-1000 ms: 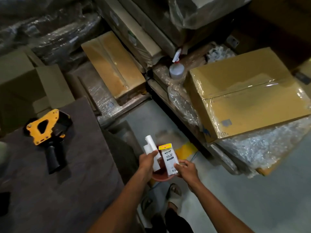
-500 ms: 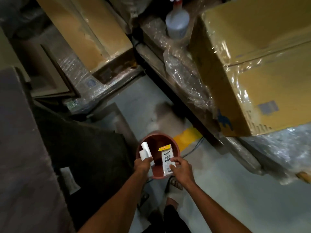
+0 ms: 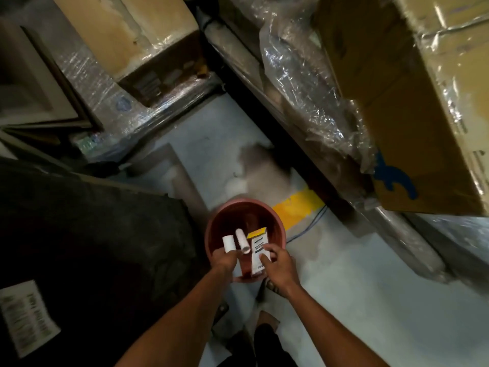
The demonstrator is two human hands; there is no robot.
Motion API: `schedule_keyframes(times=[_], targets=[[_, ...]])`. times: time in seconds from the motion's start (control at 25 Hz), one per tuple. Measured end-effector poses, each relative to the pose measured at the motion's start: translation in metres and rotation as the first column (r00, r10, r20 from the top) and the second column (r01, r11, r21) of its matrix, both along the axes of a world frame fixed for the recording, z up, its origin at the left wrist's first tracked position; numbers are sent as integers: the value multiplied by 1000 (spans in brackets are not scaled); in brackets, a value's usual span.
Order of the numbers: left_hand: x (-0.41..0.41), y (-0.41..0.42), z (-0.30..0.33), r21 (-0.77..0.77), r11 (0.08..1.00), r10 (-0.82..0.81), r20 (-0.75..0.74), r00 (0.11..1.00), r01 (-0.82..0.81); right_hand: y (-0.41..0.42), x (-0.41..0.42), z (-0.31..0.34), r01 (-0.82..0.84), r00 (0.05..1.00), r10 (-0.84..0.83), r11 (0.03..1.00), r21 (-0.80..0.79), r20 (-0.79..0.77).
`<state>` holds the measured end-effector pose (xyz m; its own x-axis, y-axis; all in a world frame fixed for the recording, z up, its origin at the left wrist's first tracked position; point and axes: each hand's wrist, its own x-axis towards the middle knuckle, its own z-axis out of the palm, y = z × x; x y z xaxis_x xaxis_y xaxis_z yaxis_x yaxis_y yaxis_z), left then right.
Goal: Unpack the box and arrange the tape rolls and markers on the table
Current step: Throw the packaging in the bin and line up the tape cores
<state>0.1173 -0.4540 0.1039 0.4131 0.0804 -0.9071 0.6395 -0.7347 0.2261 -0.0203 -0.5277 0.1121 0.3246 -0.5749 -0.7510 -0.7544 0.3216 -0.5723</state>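
Observation:
A reddish-brown bucket (image 3: 211,234) stands on the floor under both of my hands. My left hand (image 3: 223,262) grips a short white paper roll (image 3: 228,243) over the bucket's mouth. Just right of it a second pale tube (image 3: 242,241) tilts inside the bucket; I cannot tell whether the hand still touches it. With its fingertips my right hand (image 3: 279,266) pinches a white pack with a yellow top (image 3: 258,243), held upright inside the bucket.
A dark covered table (image 3: 100,234) with a white label (image 3: 25,317) fills the left side. Plastic-wrapped cardboard boxes (image 3: 412,107) crowd the back and right. On the grey floor are a yellow mark (image 3: 296,205), a thin cable and my sandalled feet (image 3: 267,290).
The view has tilted down and the tape dispenser has left it. Both hands have lowered the rolls and the pack into the bucket, and one tube has tipped away from the other.

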Motion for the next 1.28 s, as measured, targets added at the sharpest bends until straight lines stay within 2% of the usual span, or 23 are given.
schedule_keyframes(times=[0.16,0.24,0.36,0.44,0.6,0.72,0.84,1.0,1.12,1.28], targets=[[3,4,0,-79,996,44,-63,997,-49,-1,5,7,-21,997,18,999,-50,-69],[5,5,15,-113,993,8,-92,996,-18,-2,6,20,-58,992,51,996,-62,-116],[4,4,31,-132,991,24,-76,997,-34,-1,4,38,-42,992,39,999,-18,-124],[2,6,46,-133,991,33,-7,999,-33,0,2,59,-22,994,22,1000,1,-103],[-11,-1,121,-161,965,-191,126,974,210,0,-3,114,-32,997,28,999,-44,-71],[-19,6,196,-136,851,-470,237,850,508,2,-5,168,-42,998,38,995,-90,-40],[-24,16,268,-162,744,-572,346,744,648,7,-5,229,-32,999,30,993,-114,-14],[-15,15,338,-113,715,-589,433,682,690,12,7,296,30,999,-25,981,-191,27],[2,24,378,-150,659,-570,539,620,737,19,29,334,50,994,-23,964,-260,103],[30,51,425,-189,703,-413,676,610,685,34,66,364,61,978,-1,959,-278,210]])
